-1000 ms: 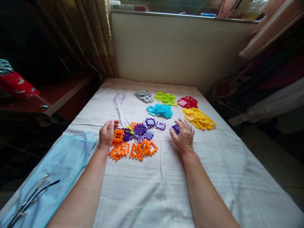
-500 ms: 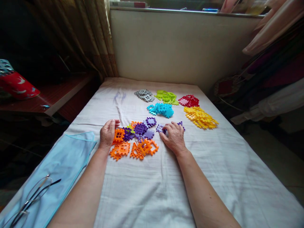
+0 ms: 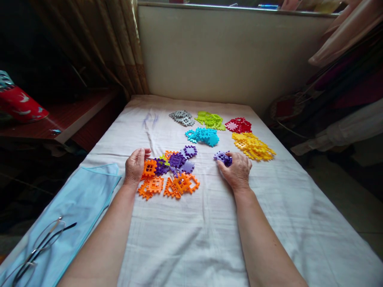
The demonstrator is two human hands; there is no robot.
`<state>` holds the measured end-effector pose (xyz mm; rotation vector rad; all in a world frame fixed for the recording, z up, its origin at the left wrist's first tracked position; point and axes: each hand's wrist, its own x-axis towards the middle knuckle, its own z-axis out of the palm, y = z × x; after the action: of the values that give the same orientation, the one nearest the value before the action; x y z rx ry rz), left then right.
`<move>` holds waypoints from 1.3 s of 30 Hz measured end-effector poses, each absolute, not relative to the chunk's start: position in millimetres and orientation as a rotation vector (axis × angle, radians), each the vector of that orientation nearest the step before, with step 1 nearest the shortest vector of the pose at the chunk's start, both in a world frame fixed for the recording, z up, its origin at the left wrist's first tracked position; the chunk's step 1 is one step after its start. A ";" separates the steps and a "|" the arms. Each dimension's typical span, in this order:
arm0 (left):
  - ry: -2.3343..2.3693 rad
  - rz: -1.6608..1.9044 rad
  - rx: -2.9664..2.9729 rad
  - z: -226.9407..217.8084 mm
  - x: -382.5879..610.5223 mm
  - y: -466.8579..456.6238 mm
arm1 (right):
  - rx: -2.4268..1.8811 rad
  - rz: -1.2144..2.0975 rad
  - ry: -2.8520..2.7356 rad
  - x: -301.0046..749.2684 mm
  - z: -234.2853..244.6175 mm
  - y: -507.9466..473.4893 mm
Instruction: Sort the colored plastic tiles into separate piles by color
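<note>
Flat plastic interlocking tiles lie on a white cloth. A mixed heap of orange tiles and purple tiles sits in the middle. My left hand rests at the heap's left edge, fingers curled against an orange tile. My right hand is to the right of the heap, fingers closed on purple tiles. Further back lie sorted piles: grey, lime green, red, cyan and yellow.
A light blue cloth with a pair of glasses lies at the near left. A wooden shelf and curtains stand to the left, a low wall at the back, hanging clothes to the right.
My right hand reached left to the purple tile beside the heap, took it, and has moved back right with purple tiles in its fingers. The left hand has stayed put.
</note>
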<state>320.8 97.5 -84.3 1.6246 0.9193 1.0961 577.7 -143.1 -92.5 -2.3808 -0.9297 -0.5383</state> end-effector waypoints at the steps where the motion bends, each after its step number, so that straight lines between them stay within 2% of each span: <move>1: 0.920 1.097 1.620 -83.9 320.9 97.1 | -2.379 -0.539 -0.933 577.9 -93.9 -143.2; 9: 0.918 1.099 1.603 -83.0 320.5 96.1 | -2.242 -0.552 -1.041 566.3 -80.7 -136.3; 17: 0.913 1.090 1.616 -84.7 320.2 97.7 | -2.035 -0.171 -1.431 515.5 -78.4 -106.4; 31: 0.897 1.099 1.618 -85.6 320.4 96.0 | -2.005 0.057 -1.567 503.2 -73.5 -104.9; 39: 0.894 1.098 1.628 -85.0 320.9 96.1 | -1.963 0.218 -1.463 500.5 -72.5 -101.5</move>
<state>320.9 96.1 -85.0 1.6283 0.8938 1.0978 500.5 -101.5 -72.5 -1.9628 -1.4630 0.2178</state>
